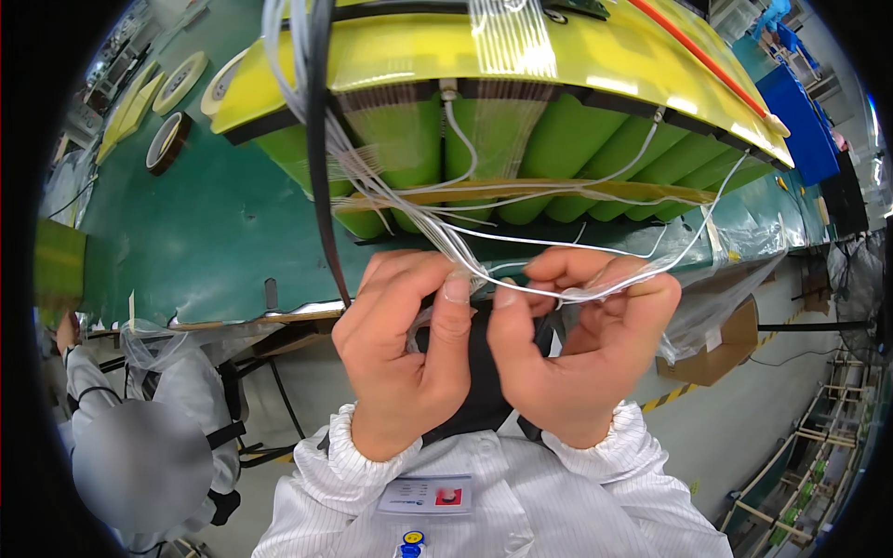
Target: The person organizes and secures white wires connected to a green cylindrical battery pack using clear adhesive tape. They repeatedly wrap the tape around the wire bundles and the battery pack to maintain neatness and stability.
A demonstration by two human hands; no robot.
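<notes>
Fingers (398, 290) curled, thumbs (452, 321) upright — left hand (400, 358) pinching wire bundle (433, 226), right hand (581, 358) holding white wire (579, 297).

Green workbench (205, 251), pale grey floor (744, 414)

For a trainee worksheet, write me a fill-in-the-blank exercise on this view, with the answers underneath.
1. The left hand and right hand hold thin wires coloured ____.
2. The cylindrical battery cells are coloured ____.
3. The sheet atop the cells is coloured ____.
4. The brown tape roll lies on the person's ____ side of the battery pack.

Missing words: white; green; yellow; left.
</notes>
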